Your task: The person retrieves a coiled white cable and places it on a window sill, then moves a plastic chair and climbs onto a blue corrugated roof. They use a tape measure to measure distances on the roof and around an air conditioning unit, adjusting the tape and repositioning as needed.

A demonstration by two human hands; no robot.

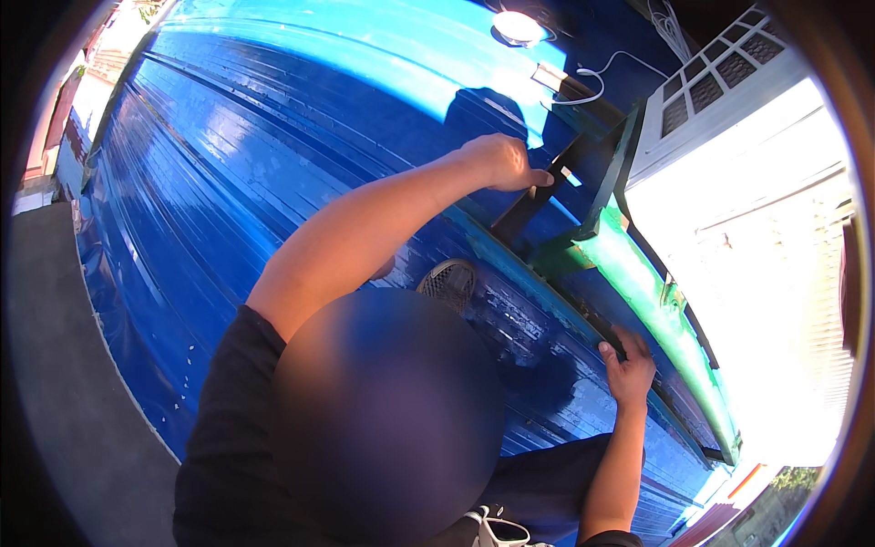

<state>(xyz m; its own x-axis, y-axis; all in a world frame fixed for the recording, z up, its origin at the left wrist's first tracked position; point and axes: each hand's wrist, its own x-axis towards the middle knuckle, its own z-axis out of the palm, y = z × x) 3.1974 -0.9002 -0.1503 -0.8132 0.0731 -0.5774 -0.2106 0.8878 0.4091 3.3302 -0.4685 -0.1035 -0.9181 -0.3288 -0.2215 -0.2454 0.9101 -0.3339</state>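
A long frame of green-painted bars [629, 255] and dark slats leans over the blue ribbed surface [210, 182] at the right. My left hand [501, 162] reaches across to its upper end, fingers curled and thumb pressed against a dark slat [519, 214]. Lower down, my right hand [631, 369] has its fingers bent over the dark lower rail [583, 319] of the same frame; the fingertips are partly hidden. A grey patterned shoe [448, 283] rests on the blue surface between my arms. A blurred round patch covers the lower middle of the view.
Beyond the frame's upper end lie a white cable [603, 77] and a round, bright white object [518, 29]. A white lattice panel [729, 68] stands at the upper right, above a glaring sunlit area. Grey flat ground [64, 337] borders the blue surface at left.
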